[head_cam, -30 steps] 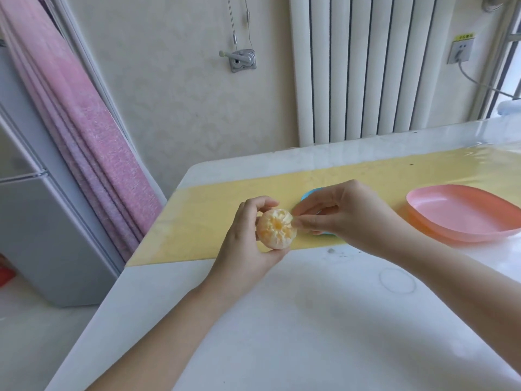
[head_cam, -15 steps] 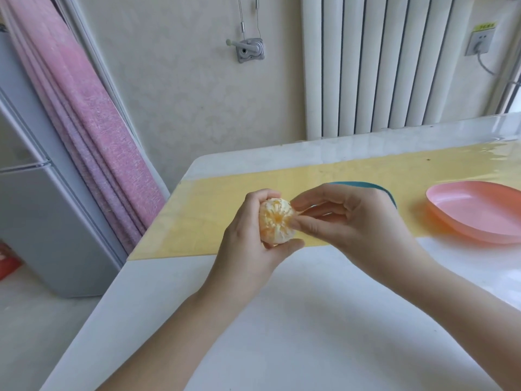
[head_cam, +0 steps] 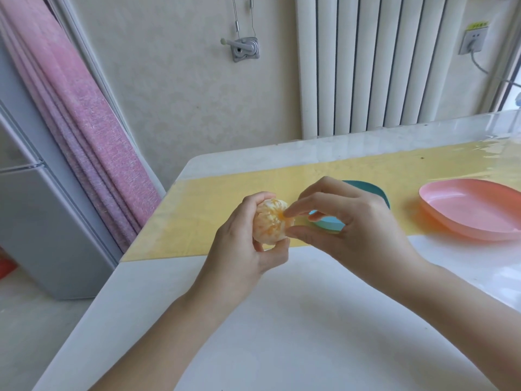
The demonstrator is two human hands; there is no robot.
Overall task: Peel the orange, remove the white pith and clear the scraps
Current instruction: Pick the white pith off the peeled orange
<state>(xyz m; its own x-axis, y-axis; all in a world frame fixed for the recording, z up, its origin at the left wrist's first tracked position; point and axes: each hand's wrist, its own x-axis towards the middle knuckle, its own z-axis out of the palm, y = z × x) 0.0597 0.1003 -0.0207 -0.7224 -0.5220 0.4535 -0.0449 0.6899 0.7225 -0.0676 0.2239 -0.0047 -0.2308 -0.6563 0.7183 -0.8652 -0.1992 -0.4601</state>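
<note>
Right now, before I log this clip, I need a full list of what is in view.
orange: one, peeled, pale orange, held above the table's left part
blue dish: one, blue, on the mat behind the right hand
pink dish: one, pink, mat's right end
mat: one, yellow, across the table
table: one, white
radiator: one, white, back wall
socket: one, white, upper right wall
crank: one, grey, wall
curtain: one, pink, left
fridge: one, grey, far left
hands: two; left hand grips the orange, right hand pinches at it

Right hand (head_cam: 358, 224): forefinger and thumb, pinched together earlier, now part.
Orange (head_cam: 267, 225): forefinger tip now touches its centre.
</note>
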